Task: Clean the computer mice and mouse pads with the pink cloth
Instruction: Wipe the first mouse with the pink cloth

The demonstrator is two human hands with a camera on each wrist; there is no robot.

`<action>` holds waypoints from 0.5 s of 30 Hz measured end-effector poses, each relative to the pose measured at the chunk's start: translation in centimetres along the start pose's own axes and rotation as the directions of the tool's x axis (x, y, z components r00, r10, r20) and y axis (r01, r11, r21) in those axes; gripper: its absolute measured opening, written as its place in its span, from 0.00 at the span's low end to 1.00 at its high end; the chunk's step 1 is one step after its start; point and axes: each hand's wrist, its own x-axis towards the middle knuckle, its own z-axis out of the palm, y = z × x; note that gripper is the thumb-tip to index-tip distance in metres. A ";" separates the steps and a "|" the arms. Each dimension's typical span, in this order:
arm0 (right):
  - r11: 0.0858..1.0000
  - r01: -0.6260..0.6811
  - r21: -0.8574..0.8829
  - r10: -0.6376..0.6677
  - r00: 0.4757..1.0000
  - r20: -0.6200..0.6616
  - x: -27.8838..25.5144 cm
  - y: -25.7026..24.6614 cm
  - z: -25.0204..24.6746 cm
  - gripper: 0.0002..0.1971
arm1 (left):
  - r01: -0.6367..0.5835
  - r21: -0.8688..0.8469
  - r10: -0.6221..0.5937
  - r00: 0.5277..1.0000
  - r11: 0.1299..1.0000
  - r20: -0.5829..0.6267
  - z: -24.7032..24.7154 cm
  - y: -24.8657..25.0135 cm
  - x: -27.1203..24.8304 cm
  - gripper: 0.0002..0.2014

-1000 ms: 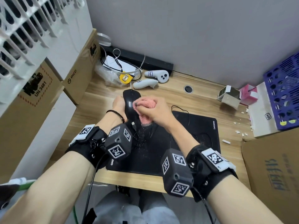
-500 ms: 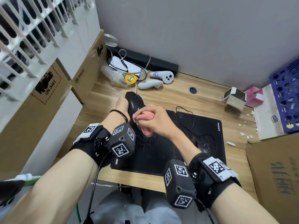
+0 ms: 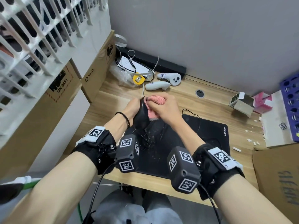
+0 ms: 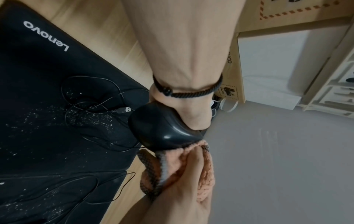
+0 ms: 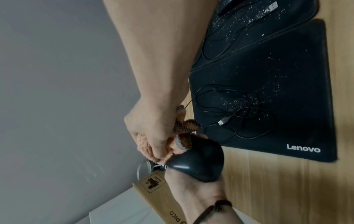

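My left hand (image 3: 131, 107) grips a glossy black mouse (image 3: 140, 117) lifted above the desk, its front tilted up. My right hand (image 3: 163, 109) holds the bunched pink cloth (image 3: 156, 101) and presses it against the mouse's top. The left wrist view shows the mouse (image 4: 162, 130) in the palm with the cloth (image 4: 193, 166) on its front end. In the right wrist view the cloth (image 5: 180, 144) meets the mouse (image 5: 199, 163) too. Two black Lenovo mouse pads (image 3: 202, 138) lie below, speckled with white crumbs, with the mouse's thin cable and USB plug (image 5: 225, 120) coiled on them.
Two white controllers (image 3: 168, 78) and a yellow tape measure (image 3: 138, 80) lie at the back of the wooden desk (image 3: 210, 105). Cardboard boxes (image 3: 97, 70) stand left, small boxes (image 3: 242, 102) and a purple crate (image 3: 289, 107) right. White crumbs dot the desk's right side.
The mouse has tilted more upright in my left hand. My right hand has slid the cloth from the mouse's middle up to its front end.
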 end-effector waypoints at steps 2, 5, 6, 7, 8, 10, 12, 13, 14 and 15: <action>0.999 0.012 0.044 -0.021 0.978 0.206 -1.1 -0.4 0.0 0.07 | 0.033 0.094 -0.019 0.989 0.995 -0.149 -1.1 0.5 0.5 0.13; 0.999 0.029 0.027 -0.035 0.966 0.256 -1.1 -0.5 0.4 0.05 | 0.057 0.118 -0.036 0.984 0.991 -0.176 -1.8 0.4 1.2 0.13; 0.999 0.023 0.025 -0.028 0.978 0.207 -0.5 -0.4 0.7 0.04 | 0.059 0.086 -0.048 0.990 0.995 -0.130 -1.3 0.5 0.4 0.13; 1.000 0.013 0.029 -0.017 0.990 0.140 0.0 -0.3 0.9 0.03 | 0.057 0.037 -0.055 0.996 0.998 -0.064 -0.9 0.4 -0.1 0.15; 1.000 -0.001 0.014 0.000 0.999 0.053 0.5 -0.1 1.1 0.01 | 0.054 -0.001 -0.054 0.998 0.999 -0.012 -0.6 0.1 -0.1 0.16; 0.998 -0.063 0.013 0.064 0.995 -0.075 0.6 0.2 1.4 0.02 | 0.088 -0.047 -0.087 0.996 0.995 0.025 -0.4 -0.3 0.0 0.17; 0.989 -0.144 0.037 0.147 0.983 -0.107 0.0 0.8 1.5 0.03 | 0.134 -0.062 -0.132 0.991 0.989 0.032 -0.4 -0.6 0.2 0.20; 0.984 -0.171 0.048 0.175 0.979 -0.104 -0.3 1.3 1.4 0.05 | 0.150 -0.050 -0.149 0.989 0.987 0.021 -0.6 -0.8 0.2 0.21; 0.980 -0.191 0.056 0.196 0.975 -0.105 -0.6 1.8 1.4 0.05 | 0.174 -0.031 -0.173 0.985 0.984 0.018 -0.8 -1.1 0.4 0.22; 0.976 -0.212 0.054 0.216 0.971 -0.105 -0.9 2.1 1.2 0.03 | 0.205 -0.015 -0.205 0.979 0.979 0.006 -1.0 -1.4 0.3 0.22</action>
